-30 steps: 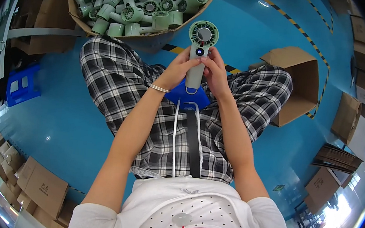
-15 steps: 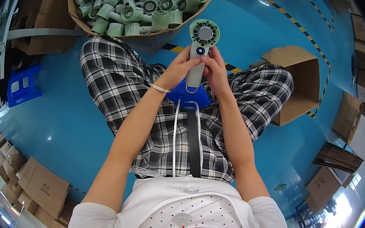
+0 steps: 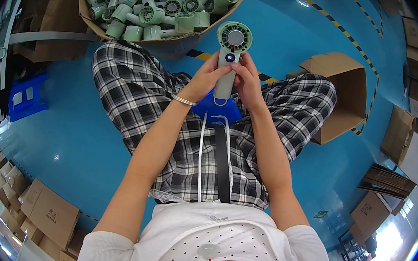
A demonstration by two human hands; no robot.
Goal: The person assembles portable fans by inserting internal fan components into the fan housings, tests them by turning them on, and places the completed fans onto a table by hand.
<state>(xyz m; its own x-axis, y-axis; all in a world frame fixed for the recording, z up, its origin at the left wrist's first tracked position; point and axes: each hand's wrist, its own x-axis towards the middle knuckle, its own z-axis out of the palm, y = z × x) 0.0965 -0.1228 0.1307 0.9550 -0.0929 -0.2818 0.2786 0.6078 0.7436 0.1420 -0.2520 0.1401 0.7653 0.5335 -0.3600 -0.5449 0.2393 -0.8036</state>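
**Carefully now: one fan in both hands above my lap**

Right now my left hand (image 3: 205,77) and right hand (image 3: 247,79) are both closed around the grey handle of a handheld fan (image 3: 229,56), its pale green round head pointing away from me, just short of the big cardboard bin (image 3: 86,13). The fan sits over my knees, above a blue stool (image 3: 217,112) showing between my legs.

What could go wrong, as I judge it: both grips sit low on the handle, so the heavier head could tip forward and slip out onto the blue floor (image 3: 81,132). My thumbs lie near the small dark button, and a stray press might start the blades close to my fingers. The metal ring at the handle's foot could catch on the white drawstrings (image 3: 201,150) hanging beneath.

Counting: one fan held; in the bin, well over a dozen similar green fans, too heaped to count exactly. One open cardboard box (image 3: 342,101) to my right, one bracelet (image 3: 184,100) on my left wrist.
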